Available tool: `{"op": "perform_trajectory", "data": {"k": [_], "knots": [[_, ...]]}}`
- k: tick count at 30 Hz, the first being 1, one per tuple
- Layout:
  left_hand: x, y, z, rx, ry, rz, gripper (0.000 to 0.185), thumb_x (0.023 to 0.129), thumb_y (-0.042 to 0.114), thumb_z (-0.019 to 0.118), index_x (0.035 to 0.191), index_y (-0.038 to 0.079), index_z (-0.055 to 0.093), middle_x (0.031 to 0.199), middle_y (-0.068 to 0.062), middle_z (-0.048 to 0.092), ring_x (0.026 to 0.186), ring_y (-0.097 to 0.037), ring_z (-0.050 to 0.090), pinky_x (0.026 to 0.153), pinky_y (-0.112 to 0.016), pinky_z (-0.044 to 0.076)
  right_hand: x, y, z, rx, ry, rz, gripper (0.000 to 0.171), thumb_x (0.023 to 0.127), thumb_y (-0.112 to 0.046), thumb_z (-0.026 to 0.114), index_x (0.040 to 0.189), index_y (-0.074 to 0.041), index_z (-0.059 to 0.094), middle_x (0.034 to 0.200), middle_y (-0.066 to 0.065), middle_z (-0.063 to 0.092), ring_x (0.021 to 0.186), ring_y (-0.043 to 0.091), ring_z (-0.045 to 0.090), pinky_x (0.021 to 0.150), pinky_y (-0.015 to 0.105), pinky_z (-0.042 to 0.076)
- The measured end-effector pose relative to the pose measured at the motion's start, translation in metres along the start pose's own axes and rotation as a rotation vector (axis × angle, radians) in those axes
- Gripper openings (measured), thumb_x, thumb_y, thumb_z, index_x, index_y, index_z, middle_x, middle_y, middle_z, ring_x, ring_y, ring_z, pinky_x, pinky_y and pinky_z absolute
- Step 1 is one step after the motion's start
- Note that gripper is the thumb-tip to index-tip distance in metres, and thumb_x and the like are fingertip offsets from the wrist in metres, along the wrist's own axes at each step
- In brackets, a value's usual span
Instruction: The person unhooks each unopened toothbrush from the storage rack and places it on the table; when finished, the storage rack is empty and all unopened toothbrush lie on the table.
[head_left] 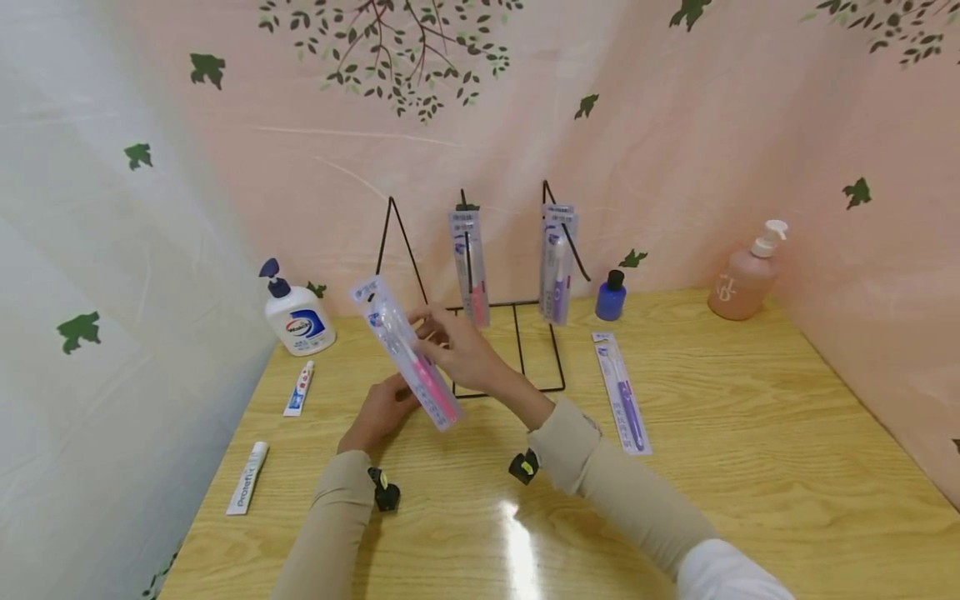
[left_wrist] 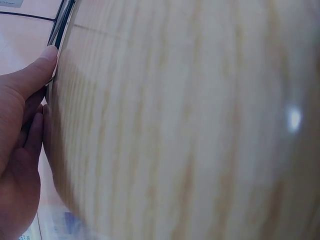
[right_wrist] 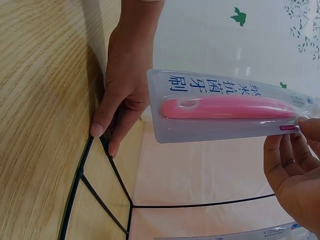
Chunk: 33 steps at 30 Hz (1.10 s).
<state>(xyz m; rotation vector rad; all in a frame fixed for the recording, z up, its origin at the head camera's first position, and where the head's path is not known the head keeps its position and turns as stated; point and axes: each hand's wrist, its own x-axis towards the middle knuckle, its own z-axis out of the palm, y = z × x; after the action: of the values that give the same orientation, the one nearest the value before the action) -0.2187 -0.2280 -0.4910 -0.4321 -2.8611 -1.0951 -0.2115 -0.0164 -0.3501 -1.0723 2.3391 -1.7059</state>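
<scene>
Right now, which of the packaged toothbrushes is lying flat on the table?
The purple packaged toothbrush, right of the wire rack. Two others hang on the rack, and the right hand holds the pink one up.

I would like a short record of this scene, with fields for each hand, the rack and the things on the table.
right hand: pinches a packed pink toothbrush, held above the table
left hand: fingers on the base of the wire rack, holding nothing
rack: two packed toothbrushes hang on it
table: a packed purple toothbrush, two toothpaste tubes, a white pump bottle, a blue bottle, a pink pump bottle
</scene>
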Motion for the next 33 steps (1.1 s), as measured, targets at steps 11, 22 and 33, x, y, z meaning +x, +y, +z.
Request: {"op": "perform_trajectory", "data": {"k": [11,22,33], "knots": [[-0.001,-0.002,0.002,0.005,0.001,0.001,0.026,0.091,0.027,0.067,0.114,0.015,0.068,0.118,-0.007,0.068,0.114,-0.025,0.061,0.099,-0.046,0.047,-0.016,-0.008,-0.005,0.017,-0.010,-0.011,0.030,0.097,-0.009,0.054,0.127,-0.012,0.053,0.106,0.009,0.066,0.085,0.015,0.063,0.071,0.026,0.053],[-0.002,0.000,0.001,0.039,-0.020,-0.011,0.052,0.089,0.022,0.069,0.136,0.005,0.054,0.141,-0.016,0.050,0.136,-0.036,0.040,0.112,-0.051,0.032,-0.042,0.007,-0.022,0.023,0.012,0.035,0.028,0.097,-0.009,0.054,0.125,-0.013,0.054,0.100,0.008,0.066,0.082,0.016,0.063,0.070,0.035,0.056],[-0.002,0.001,0.000,0.050,-0.060,-0.031,0.055,0.091,0.023,0.066,0.139,0.003,0.049,0.146,-0.013,0.046,0.139,-0.034,0.036,0.113,-0.052,0.030,-0.083,0.031,-0.059,-0.019,0.064,0.149,0.029,0.098,-0.011,0.054,0.126,-0.014,0.052,0.101,0.009,0.066,0.087,0.020,0.062,0.069,0.039,0.055]]}}
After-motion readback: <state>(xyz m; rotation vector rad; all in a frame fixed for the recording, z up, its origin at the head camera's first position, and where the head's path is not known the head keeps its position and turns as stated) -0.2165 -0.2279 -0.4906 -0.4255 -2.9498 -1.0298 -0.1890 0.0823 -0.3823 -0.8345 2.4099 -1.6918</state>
